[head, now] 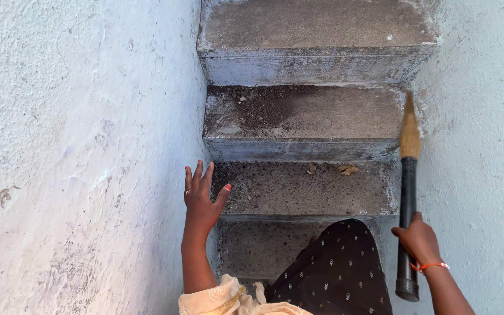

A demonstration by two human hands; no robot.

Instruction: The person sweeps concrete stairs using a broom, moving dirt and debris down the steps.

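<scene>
Gripping a broom (408, 192) by its black handle, the right hand (418, 239) holds it upright beside the right wall (485, 146). Fingers spread and empty, the left hand (200, 195) presses the left wall (77, 151) beside dusty stairs (304, 189).

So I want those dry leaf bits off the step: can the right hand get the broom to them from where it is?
Probably yes. The right hand grips the broom by its black handle, bristles pointing up along the right wall, and the leaf bits lie on the step just left of them, with nothing between.
</scene>
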